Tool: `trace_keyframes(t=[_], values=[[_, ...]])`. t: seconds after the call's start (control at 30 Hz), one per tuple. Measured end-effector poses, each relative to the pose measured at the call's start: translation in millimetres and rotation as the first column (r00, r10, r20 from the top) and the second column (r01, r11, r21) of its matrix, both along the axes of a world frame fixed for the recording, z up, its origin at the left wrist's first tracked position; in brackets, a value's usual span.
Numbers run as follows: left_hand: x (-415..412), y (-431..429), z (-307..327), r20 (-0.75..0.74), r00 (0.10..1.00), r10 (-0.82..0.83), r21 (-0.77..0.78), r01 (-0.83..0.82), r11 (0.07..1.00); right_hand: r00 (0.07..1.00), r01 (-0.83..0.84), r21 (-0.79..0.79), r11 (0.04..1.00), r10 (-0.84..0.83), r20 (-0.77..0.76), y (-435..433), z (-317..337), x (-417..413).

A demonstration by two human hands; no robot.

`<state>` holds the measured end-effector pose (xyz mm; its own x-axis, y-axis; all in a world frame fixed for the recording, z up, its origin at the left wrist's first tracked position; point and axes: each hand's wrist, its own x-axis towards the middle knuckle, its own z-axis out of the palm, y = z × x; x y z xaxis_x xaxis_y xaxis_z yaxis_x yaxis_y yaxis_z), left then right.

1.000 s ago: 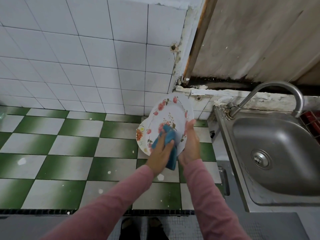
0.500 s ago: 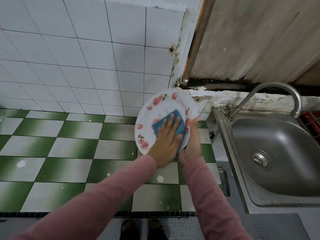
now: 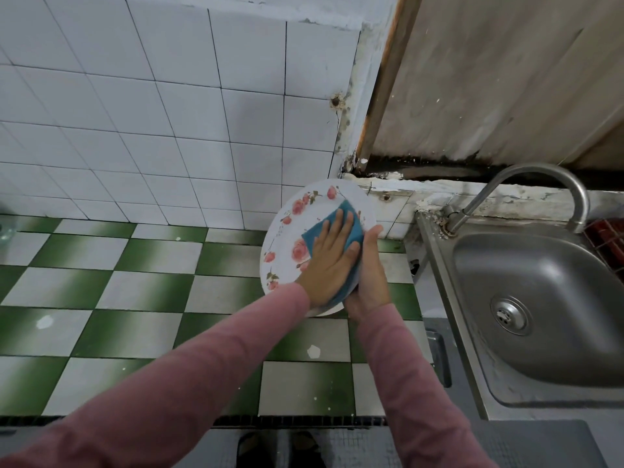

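We're pressing sponge (image 3: 345,212) flat on plate (image 3: 290,231) with left hand (image 3: 332,261), fingers straight, for even scrub. Right hand (image 3: 369,278) gripping plate's right rim (tilting face toward us), above counter (image 3: 152,288), left of sink (image 3: 540,282).

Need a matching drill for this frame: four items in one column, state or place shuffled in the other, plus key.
1. left hand
2. right hand
3. sponge
4. sink

A. steel, off to the right, under the tap
B. fingers straight, pressed flat on the sponge
C. blue, against the face of the plate
D. curled round the plate's edge

Pairs: 1-B, 2-D, 3-C, 4-A
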<state>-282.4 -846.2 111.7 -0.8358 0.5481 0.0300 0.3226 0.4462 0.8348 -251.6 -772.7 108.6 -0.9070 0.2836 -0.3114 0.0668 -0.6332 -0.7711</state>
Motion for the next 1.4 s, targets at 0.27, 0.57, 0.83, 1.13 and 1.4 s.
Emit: trace_keyframes(t=[0.27,0.57,0.83,1.13,1.4], values=[[20,1,-2,0.122,0.992,0.040,0.231,-0.067,0.971,0.997,-0.053,0.116,0.992,0.045,0.067,-1,6,-1],[-29,-9,6,-0.167,0.978,0.122,-0.036,-0.130,0.991,0.987,-0.157,-0.054,0.986,0.156,-0.033,-10,6,-1],[-39,-23,-5,-0.230,0.971,0.072,-0.006,-0.075,0.997,0.989,-0.147,-0.051,0.988,0.146,-0.027,-14,5,1],[-66,-68,-44,-0.197,0.973,0.122,-0.392,-0.192,0.900,0.992,-0.090,-0.159,0.983,0.075,-0.101,-2,1,8],[-13,-79,-57,-0.187,0.982,0.026,-0.382,-0.097,0.919,0.997,-0.013,-0.124,0.992,0.004,-0.074,12,11,-11]])
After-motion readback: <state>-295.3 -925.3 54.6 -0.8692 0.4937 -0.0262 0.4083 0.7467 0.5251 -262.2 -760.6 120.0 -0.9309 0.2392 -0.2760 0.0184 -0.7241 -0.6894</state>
